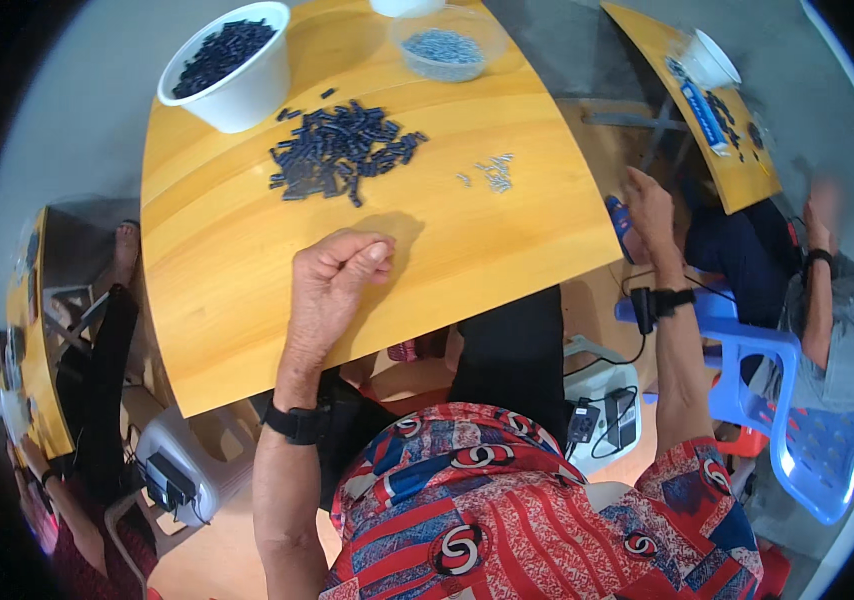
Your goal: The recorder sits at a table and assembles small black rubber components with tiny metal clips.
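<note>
Left hand (332,280), fingers curled shut, rests on wooden table (247,300); right hand (647,205), beyond table's edge, finger state indiscernible.

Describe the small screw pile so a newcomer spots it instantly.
Start at the wooden table. Right of the loose heap of black parts in its middle lies a small scatter of screws. They are silvery, few and lie bare on the wood, unlike those in the clear tub behind.
</note>
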`<state>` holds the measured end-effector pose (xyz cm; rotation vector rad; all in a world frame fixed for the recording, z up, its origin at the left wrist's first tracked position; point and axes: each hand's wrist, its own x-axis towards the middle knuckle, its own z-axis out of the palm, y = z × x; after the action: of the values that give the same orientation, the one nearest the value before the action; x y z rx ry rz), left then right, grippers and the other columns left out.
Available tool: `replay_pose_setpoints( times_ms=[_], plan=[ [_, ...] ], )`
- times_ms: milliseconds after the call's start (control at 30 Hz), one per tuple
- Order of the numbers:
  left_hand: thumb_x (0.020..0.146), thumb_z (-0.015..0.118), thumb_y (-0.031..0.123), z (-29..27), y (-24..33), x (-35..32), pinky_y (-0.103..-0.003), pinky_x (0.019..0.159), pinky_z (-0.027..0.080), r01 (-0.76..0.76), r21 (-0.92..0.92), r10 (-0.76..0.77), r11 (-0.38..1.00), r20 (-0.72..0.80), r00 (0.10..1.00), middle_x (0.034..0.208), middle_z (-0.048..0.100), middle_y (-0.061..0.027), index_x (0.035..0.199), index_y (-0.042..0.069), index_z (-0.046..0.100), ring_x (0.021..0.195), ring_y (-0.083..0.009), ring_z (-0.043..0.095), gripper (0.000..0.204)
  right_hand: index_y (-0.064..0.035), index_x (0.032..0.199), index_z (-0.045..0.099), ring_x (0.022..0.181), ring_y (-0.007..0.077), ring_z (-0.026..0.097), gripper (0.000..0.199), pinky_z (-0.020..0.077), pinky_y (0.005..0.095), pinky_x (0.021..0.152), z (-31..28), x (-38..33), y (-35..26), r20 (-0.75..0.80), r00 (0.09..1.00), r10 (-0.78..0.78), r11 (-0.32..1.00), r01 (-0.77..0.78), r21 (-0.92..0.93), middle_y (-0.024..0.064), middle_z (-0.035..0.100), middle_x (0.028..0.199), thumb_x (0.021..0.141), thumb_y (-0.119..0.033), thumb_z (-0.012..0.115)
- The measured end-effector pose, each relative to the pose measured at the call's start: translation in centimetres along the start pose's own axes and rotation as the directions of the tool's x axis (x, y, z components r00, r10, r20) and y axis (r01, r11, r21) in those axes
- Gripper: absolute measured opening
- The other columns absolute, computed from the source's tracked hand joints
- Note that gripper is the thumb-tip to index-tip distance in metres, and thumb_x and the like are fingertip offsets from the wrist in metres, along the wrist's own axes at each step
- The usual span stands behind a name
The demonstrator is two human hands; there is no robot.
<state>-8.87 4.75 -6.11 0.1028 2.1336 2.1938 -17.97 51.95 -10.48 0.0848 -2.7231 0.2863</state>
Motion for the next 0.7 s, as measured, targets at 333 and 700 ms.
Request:
replay_pose_setpoints(
  times_ms=[333,700],
  plan=[
    [0.088,0.064,0.008,-0.1,-0.2,0.0,-0.023,0.063,0.051,0.007,-0.093,-0.005,0.996,0.019,1.0,0.076,0.065,-0.0053,0.087,-0.004,0.068,0.067,-0.0102,0.062,0.012,0.0018,0.1,0.065,0.065,0.015,0.06,0.017,0.0484,0.0262,0.061,-10.5,0.9,-21.9,0.277,0.922,-0.27,0.699,-0.01,0.715,0.01,0.067,0.083,0.087,-0.007,0.058],
    [0.085,0.069,0.01,-0.1,-0.5,-0.1,-0.023,0.053,0.048,-0.035,-0.148,0.019,0.988,-0.103,0.995,0.069,0.063,-0.0056,0.083,-0.005,0.068,0.057,-0.0094,0.059,0.015,-0.0044,0.082,0.065,0.078,0.0365,0.062,0.008,0.0506,0.0445,0.067,0.4,5.1,-33.7,0.105,0.766,-0.634,0.714,0.528,0.461,0.0154,0.064,0.08,0.078,-0.005,0.058]
  ],
)
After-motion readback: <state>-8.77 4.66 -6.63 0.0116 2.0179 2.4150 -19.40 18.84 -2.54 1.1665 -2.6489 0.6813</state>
